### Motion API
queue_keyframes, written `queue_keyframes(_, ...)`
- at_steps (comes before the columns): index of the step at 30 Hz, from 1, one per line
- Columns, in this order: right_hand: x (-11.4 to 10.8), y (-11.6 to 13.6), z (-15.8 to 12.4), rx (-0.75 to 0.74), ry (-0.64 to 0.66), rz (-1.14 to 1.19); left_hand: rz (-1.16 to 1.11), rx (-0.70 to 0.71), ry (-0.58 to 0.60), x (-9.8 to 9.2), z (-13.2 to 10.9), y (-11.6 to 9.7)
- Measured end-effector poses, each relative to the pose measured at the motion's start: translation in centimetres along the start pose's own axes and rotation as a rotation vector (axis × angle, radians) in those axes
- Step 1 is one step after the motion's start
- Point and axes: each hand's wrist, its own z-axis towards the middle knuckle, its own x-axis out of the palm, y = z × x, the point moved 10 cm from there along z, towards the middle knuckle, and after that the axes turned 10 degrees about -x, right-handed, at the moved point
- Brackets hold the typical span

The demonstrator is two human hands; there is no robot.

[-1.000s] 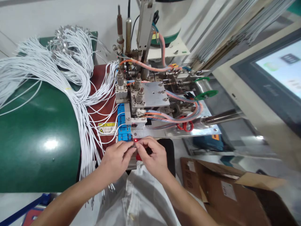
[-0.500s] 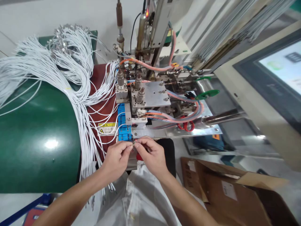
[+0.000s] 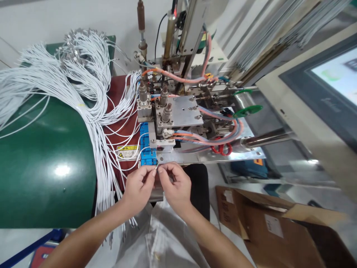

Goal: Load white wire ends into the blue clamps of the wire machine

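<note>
My left hand (image 3: 138, 188) is closed in a pinch on the end of a thin white cable; its short tip (image 3: 157, 166) shows at the fingertips. Thumb and forefinger of my right hand (image 3: 177, 186) press together right beside that tip, and what they hold, if anything, is too small to make out. Both hands are just in front of the blue clamp blocks (image 3: 147, 144) on the machine's edge. White cables run into these blocks from the left. A large bundle of white cables (image 3: 93, 137) hangs over the edge of the green tabletop (image 3: 41, 178).
Behind the blocks stands a machine with a metal plate (image 3: 181, 111), pink hoses and a wire spool (image 3: 247, 103). Red-handled scissors (image 3: 223, 149) lie on its base. A screen (image 3: 334, 78) juts in at right, above an open cardboard box (image 3: 276, 230).
My right hand has shifted slightly left, its fingers drawing in, and the cable tip between the hands shows a little more. My left hand has barely moved.
</note>
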Motion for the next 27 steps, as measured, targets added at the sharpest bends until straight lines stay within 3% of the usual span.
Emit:
queue_keyframes(3, -0.1, 0.4, 0.4, -0.049, 0.020, 0.007, 0.014, 0.001, 0.030, 0.1, 0.0, -0.2)
queue_keyframes(9, -0.1, 0.0, 0.8, -0.006, 0.079, 0.104, 0.079, 0.046, 0.040, 0.2, -0.1, -1.0)
queue_keyframes(15, -0.3, 1.7, 1.1, -0.151, 0.080, -0.032, 0.091, 0.037, 0.007, 0.2, -0.3, -0.7)
queue_keyframes(19, 0.3, 2.3, 1.8, -0.227, 0.245, -0.040, 0.235, 0.062, 0.041, -0.1, -0.3, -1.4)
queue_keyframes(24, 2.3, 2.8, 1.7, -0.278, 0.571, -0.050, 0.523, 0.216, 0.202, 0.6, -0.8, -3.0)
queue_keyframes(25, 2.3, 2.6, 1.6, -0.258, 0.564, -0.040, 0.520, 0.211, 0.201, 0.5, -0.8, -2.9)
queue_keyframes(27, 1.7, 2.0, 1.8, -0.175, 0.425, 0.002, 0.437, 0.153, 0.110, -0.4, -0.5, -2.6)
